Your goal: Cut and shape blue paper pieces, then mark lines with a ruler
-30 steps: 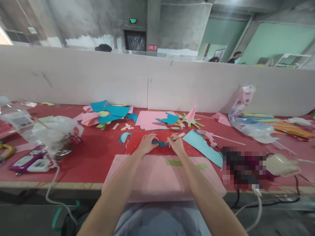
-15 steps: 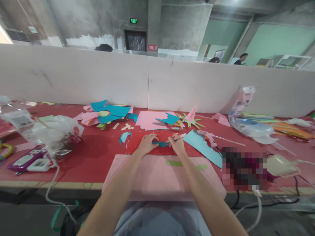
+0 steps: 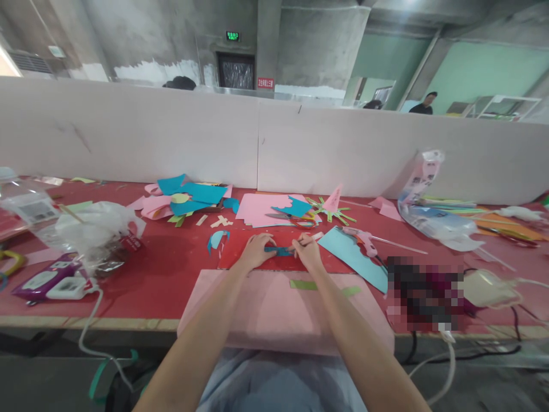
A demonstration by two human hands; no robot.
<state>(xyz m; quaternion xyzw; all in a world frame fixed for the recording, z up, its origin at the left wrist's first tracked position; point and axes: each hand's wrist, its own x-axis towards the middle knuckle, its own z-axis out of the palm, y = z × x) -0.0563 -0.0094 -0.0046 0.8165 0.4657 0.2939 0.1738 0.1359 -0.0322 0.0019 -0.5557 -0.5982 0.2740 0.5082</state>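
Observation:
Both my hands rest on a red sheet lying on the red table. Between them lies a small teal paper strip. My left hand pinches the strip's left end with its fingers curled. The fingers of my right hand are closed on the strip's right end. A large pink paper sheet lies under my forearms and hangs over the table's front edge, with a green paper scrap on it.
Scissors lie on pink paper behind my hands. A glue gun rests on a light blue sheet at right. Plastic bags and a purple packet sit at left. Paper scraps and a white partition lie behind.
My hands and the teal strip have barely shifted. A person far behind the partition has walked to the right.

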